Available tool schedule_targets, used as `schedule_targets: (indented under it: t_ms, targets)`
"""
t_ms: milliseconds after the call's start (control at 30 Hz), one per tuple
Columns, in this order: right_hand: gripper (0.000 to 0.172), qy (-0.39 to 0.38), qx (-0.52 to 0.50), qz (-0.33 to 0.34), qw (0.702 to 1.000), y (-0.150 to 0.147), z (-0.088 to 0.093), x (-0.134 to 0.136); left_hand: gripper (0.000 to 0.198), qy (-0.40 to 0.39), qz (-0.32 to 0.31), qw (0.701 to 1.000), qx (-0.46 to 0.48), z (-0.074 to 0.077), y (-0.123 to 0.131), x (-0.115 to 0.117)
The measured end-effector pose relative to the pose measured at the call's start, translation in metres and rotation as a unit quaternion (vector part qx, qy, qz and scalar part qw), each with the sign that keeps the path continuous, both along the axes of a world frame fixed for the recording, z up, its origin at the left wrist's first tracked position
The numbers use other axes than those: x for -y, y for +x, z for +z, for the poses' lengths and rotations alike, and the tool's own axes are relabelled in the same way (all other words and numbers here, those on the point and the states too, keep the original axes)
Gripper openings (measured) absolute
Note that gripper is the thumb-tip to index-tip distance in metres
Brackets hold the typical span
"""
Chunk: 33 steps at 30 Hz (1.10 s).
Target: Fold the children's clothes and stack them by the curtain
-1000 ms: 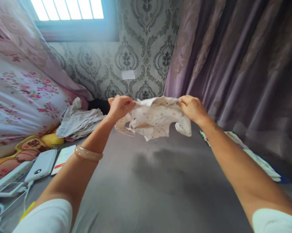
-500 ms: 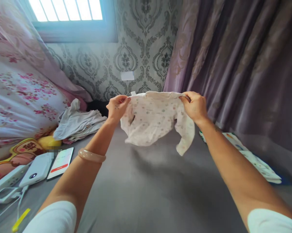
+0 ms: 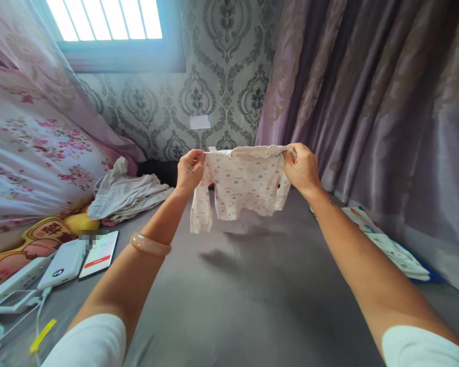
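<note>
A small white baby shirt (image 3: 248,181) with a scattered pastel print hangs in the air, stretched between my two hands. My left hand (image 3: 190,171) pinches its upper left corner, near a small white tag. At the upper right corner my right hand (image 3: 301,165) is closed around the edge. Both long sleeves dangle, the left one lower than the body's hem. Beneath it, the grey bed sheet (image 3: 221,295) carries the shirt's shadow.
Crumpled pale clothes (image 3: 132,191) lie at the back left. Folded printed clothes (image 3: 395,252) rest at the right. A phone (image 3: 99,255), a white power bank (image 3: 63,262), a power strip (image 3: 17,280) and a cartoon cushion (image 3: 42,237) are along the left. Purple curtains (image 3: 367,102) hang at the right.
The shirt has swung from billowing to hanging straighter, its sleeves now pointing down. My hands have drawn slightly closer together, still gripping its top edge.
</note>
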State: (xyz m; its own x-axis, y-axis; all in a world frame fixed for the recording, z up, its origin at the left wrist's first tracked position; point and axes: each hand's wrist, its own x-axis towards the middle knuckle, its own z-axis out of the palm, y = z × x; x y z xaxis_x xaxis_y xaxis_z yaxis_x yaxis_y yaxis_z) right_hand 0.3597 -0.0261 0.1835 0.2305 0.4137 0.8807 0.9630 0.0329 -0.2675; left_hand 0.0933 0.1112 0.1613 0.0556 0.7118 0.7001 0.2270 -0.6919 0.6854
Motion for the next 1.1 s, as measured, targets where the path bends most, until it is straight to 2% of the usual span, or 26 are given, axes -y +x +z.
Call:
schedule_targets:
  t_ms: [100,200,333,433,533,633,700,767,967,1033,1100]
  targets:
    - [0.027,0.027,0.026,-0.013,0.999,-0.009,-0.002,0.014,0.019,0.017,0.038,0.999,0.008,0.002,-0.003,0.013]
    - [0.029,0.035,0.069,-0.019,0.997,-0.022,-0.005,0.039,0.018,0.039,0.09,0.995,0.017,0.001,-0.013,0.037]
    - [0.029,0.037,0.127,-0.016,0.991,-0.033,-0.003,0.079,0.021,0.143,0.156,0.977,-0.014,0.003,-0.041,0.079]
    - [0.028,0.039,0.16,-0.001,0.986,-0.035,0.008,0.101,0.025,0.221,0.191,0.954,-0.073,0.013,-0.062,0.105]
    - [0.027,0.019,0.158,0.027,0.987,-0.034,0.019,0.106,0.03,0.249,0.225,0.934,-0.124,0.025,-0.074,0.114]
    - [0.027,-0.042,0.113,0.046,0.992,-0.028,0.017,0.093,0.029,0.239,0.215,0.93,-0.181,0.021,-0.073,0.101]
    - [0.027,-0.101,0.079,0.051,0.99,-0.021,0.004,0.076,0.027,0.213,0.187,0.931,-0.229,0.005,-0.07,0.083]
    - [0.028,-0.164,0.053,0.056,0.983,-0.012,-0.018,0.056,0.028,0.18,0.155,0.93,-0.281,-0.023,-0.064,0.06]
    - [0.026,-0.341,0.016,0.016,0.94,0.005,-0.111,0.001,0.031,0.045,0.072,0.919,-0.385,-0.13,-0.038,0.001]
    - [0.027,-0.377,0.026,0.006,0.926,0.007,-0.138,-0.012,0.032,0.009,0.049,0.914,-0.401,-0.157,-0.028,-0.01]
    - [0.027,-0.398,0.035,0.001,0.917,0.009,-0.158,-0.02,0.033,-0.013,0.043,0.909,-0.414,-0.175,-0.02,-0.017]
